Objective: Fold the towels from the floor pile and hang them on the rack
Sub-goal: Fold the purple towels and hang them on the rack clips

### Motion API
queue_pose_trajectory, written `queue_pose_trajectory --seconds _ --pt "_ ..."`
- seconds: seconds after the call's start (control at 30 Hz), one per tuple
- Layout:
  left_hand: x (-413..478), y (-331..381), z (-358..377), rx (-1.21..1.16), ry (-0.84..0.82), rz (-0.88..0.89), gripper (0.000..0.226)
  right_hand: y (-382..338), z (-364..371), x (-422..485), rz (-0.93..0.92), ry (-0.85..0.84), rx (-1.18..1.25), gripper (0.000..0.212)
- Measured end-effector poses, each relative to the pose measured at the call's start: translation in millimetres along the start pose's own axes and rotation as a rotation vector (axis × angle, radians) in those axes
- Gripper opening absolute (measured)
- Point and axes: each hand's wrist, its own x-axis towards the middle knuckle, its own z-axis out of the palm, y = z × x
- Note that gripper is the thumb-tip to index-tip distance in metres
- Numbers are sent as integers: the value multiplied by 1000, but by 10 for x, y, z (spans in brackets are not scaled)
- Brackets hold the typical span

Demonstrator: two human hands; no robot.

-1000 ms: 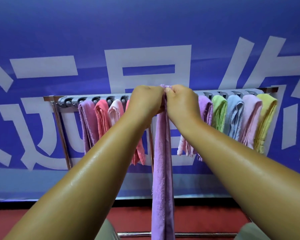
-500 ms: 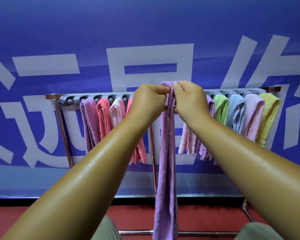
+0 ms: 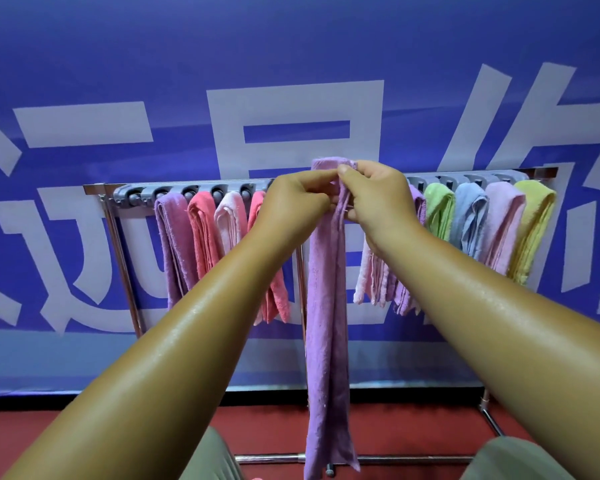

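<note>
L hand [image 3: 293, 202] and R hand [image 3: 378, 199] both pinch the top of a lilac towel [image 3: 326, 306], fingers curled on the cloth, thumbs nearly meeting. Towel is folded narrow and hangs straight down between the forearms, its top just above the rack [image 3: 201, 192] rail, mid-span. On the rail: purple towel [image 3: 174, 244], coral towel [image 3: 203, 233] at left; green towel [image 3: 439, 213], yellow towel [image 3: 534, 230] at right. Behind — blue banner [image 3: 291, 46].

1 head-high view toward nearby rack [image 3: 137, 199]
</note>
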Motion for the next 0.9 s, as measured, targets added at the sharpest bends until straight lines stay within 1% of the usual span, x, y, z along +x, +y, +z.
queue_pose_trajectory --seconds 0.03,0.07,0.1,0.13,0.17,0.2,0.23,0.27,0.3,0.37,0.43,0.47,0.53,0.63,0.73,0.83,0.9 --pt "7 -22 -23 -135 -16 -61 56 18 -13 26 8 7 -19 20" --pt "23 -56 -55 -230 -5 -109 54 32 -30 49 12 20 -39 25" --pt "46 -112 -94 -258 33 -136 48 62 -50 98 24 38 -48 33" --pt "73 -185 -132 -214 82 -162 42 92 -67 147 47 46 -31 38" --pt "101 -294 -180 -139 121 -192 42 88 -64 166 69 43 10 35" --pt "103 -392 -222 -84 123 -227 51 76 -54 177 86 36 67 27" --pt "85 -470 -258 -80 76 -271 67 23 -33 165 101 37 135 19" --pt "66 -557 -285 -134 6 -323 80 -15 -22 173 118 35 198 16" --pt "28 -626 -298 -206 -81 -364 81 -31 -17 207 131 32 255 18" --pt "-68 -696 -274 -284 -226 -375 56 -61 -9 271 150 20 343 20" --pt "-146 -758 -239 -278 -294 -386 34 -90 -3 343 192 37 429 18" --pt "-184 -790 -215 -276 -315 -393 27 -97 -11 373 214 50 472 18" --pt "-238 -818 -166 -284 -352 -408 22 -118 -40 408 252 93 511 17" --pt "-274 -800 -127 -360 -309 -420 18 -93 -110 441 324 112 517 22" --pt "-243 -740 -143 -422 -227 -424 23 -32 -171 389 403 85 475 29" --pt "-161 -608 -178 -442 -146 -457 35 91 -218 250 535 2 330 29" --pt "-94 -500 -198 -508 -98 -513 37 229 -232 142 697 -105 225 26"
